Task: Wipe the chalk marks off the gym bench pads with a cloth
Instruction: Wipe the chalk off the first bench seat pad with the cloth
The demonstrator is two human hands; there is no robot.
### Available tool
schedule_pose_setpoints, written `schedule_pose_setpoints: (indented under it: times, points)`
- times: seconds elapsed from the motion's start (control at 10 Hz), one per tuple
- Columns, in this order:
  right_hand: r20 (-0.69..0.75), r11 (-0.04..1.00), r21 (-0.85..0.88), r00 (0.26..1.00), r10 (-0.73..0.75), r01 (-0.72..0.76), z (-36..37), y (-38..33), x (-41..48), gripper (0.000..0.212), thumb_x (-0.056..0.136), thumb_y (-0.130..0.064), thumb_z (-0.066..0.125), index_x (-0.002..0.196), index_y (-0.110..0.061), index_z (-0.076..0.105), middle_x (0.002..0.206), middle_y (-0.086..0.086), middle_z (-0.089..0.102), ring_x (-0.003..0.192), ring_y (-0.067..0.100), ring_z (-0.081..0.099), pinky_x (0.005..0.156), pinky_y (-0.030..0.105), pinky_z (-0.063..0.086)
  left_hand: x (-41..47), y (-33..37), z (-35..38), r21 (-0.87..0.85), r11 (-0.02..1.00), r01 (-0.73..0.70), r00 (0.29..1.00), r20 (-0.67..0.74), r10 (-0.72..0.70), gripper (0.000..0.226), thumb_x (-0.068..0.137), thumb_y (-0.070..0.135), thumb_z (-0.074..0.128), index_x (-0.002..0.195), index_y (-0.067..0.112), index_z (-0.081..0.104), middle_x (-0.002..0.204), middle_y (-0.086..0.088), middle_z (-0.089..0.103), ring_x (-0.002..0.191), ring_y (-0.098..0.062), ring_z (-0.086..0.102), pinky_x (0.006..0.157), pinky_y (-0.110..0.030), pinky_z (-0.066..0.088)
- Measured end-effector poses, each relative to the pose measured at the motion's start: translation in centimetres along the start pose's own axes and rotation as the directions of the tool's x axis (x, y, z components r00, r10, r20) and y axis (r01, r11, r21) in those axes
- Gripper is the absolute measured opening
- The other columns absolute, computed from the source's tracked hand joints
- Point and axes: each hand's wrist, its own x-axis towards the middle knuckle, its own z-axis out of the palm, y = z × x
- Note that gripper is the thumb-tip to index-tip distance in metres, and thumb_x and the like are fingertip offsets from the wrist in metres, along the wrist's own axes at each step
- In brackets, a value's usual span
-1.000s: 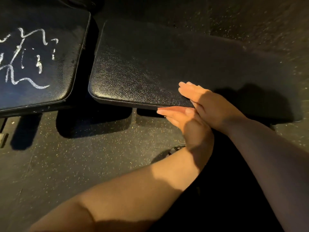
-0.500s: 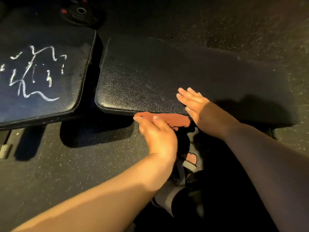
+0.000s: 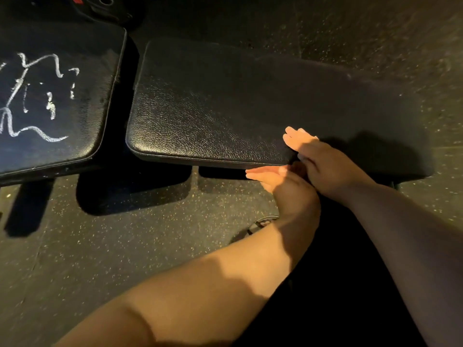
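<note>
Chalk marks [image 3: 51, 107] sat on the left bench pad [image 3: 100, 96], well apart from us. Our right hand [image 3: 323, 161] lay flat on the right bench pad [image 3: 213, 108], left hand [image 3: 283, 186] straight-fingered at its front edge, both grips slack, holding nothing.

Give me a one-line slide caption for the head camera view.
Left hand and right hand close together at the near edge of an unmarked black bench pad; chalk marks cover the neighbouring pad.
</note>
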Motion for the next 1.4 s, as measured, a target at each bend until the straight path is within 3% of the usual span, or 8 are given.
schedule_pose_setpoints:
  times: [0.2, 0.3, 0.5, 0.6, 0.7, 1.0, 1.2, 1.4]
  points:
    - [0.013, 0.992, -0.004, 0.992, -0.123, 0.123, 1.0, -1.2, 1.5, 0.05, 0.105, -0.004, 0.039, 0.154, -0.015, 0.035, 0.165, -0.004, 0.018, 0.153, 0.011, 0.008, 0.117, 0.012, -0.004, 1.0, 1.2, -3.5, -0.321, 0.937, 0.139, 0.986, -0.039, -0.16, 0.07, 0.108, 0.038, 0.031, 0.157, 0.0, 0.0, 0.153, -0.023, 0.038, 0.139, -0.034, 0.04, 0.108, -0.03, 0.03]
    - [0.02, 0.982, 0.008, 0.982, -0.186, 0.186, 2.0, -2.8, 2.8, 0.052, 0.105, -0.005, 0.04, 0.155, -0.015, 0.032, 0.165, -0.004, 0.017, 0.148, 0.0, 0.004, 0.115, 0.009, -0.008, 1.7, 2.1, -9.2, -0.211, 0.975, 0.064, 0.982, -0.162, -0.099, 0.078, 0.105, 0.048, 0.031, 0.156, -0.002, 0.002, 0.154, -0.026, 0.034, 0.141, -0.034, 0.037, 0.11, -0.029, 0.024]
    - [0.019, 0.994, 0.045, 0.995, -0.1, 0.099, 1.9, -3.6, 3.8, 0.053, 0.108, -0.01, 0.039, 0.157, -0.026, 0.029, 0.162, -0.021, 0.013, 0.148, -0.002, 0.002, 0.101, -0.005, -0.009, 3.6, 2.0, -20.4, -0.017, 0.96, -0.278, 0.865, -0.438, 0.243, 0.059, 0.107, 0.018, 0.037, 0.159, 0.009, 0.012, 0.165, -0.009, 0.015, 0.153, -0.019, 0.012, 0.101, 0.007, 0.004]
    - [0.02, 0.995, 0.064, 0.997, -0.074, 0.072, 2.0, -3.9, 3.7, 0.053, 0.108, -0.014, 0.039, 0.157, -0.032, 0.028, 0.163, -0.023, 0.012, 0.152, 0.003, 0.003, 0.117, 0.009, -0.004, 4.8, 2.0, -21.0, 0.174, 0.881, -0.441, 0.763, -0.444, 0.47, 0.053, 0.105, 0.014, 0.04, 0.156, 0.01, 0.028, 0.163, -0.006, 0.021, 0.15, -0.013, 0.011, 0.117, -0.01, 0.007]
    - [0.046, 0.997, 0.061, 0.997, -0.054, 0.051, 2.0, -3.7, 3.5, 0.054, 0.108, -0.018, 0.039, 0.158, -0.034, 0.026, 0.164, -0.023, 0.012, 0.154, 0.006, 0.004, 0.127, 0.032, 0.006, 5.3, 2.4, -20.0, 0.331, 0.7, -0.633, 0.682, -0.19, 0.706, 0.051, 0.092, -0.004, 0.053, 0.142, 0.004, 0.051, 0.151, -0.005, 0.041, 0.144, -0.018, 0.03, 0.123, -0.033, 0.02]
    - [0.031, 0.999, 0.041, 0.999, 0.011, -0.012, 1.9, -3.6, 2.7, 0.057, 0.108, -0.019, 0.039, 0.159, -0.031, 0.02, 0.165, -0.017, 0.01, 0.152, 0.005, 0.004, 0.118, 0.014, -0.002, 4.8, 7.6, -13.5, 0.514, 0.343, -0.786, 0.558, 0.352, 0.751, 0.037, 0.069, 0.001, 0.072, 0.104, -0.01, 0.07, 0.125, -0.024, 0.065, 0.126, -0.037, 0.054, 0.115, -0.041, 0.029]
    - [-0.009, 0.997, 0.011, 0.997, 0.073, -0.073, 1.2, -5.1, 3.4, 0.052, 0.107, -0.016, 0.041, 0.157, -0.019, 0.028, 0.166, -0.004, 0.017, 0.153, 0.013, 0.012, 0.117, 0.016, -0.003, 5.0, 7.5, -14.3, 0.5, 0.241, -0.832, 0.516, 0.537, 0.667, 0.058, 0.084, 0.011, 0.064, 0.141, 0.012, 0.053, 0.151, -0.003, 0.045, 0.142, -0.026, 0.035, 0.115, -0.04, 0.032]
    - [0.016, 0.994, -0.038, 0.995, 0.099, -0.099, 1.4, -7.4, 4.3, 0.055, 0.106, -0.012, 0.039, 0.158, -0.006, 0.022, 0.167, 0.01, 0.015, 0.153, 0.026, 0.012, 0.123, 0.036, 0.011, 8.1, 7.2, -18.1, 0.763, 0.259, -0.592, 0.683, 0.305, 0.663, 0.064, 0.086, 0.022, 0.062, 0.147, 0.015, 0.043, 0.149, -0.002, 0.043, 0.142, -0.03, 0.032, 0.12, -0.051, 0.022]
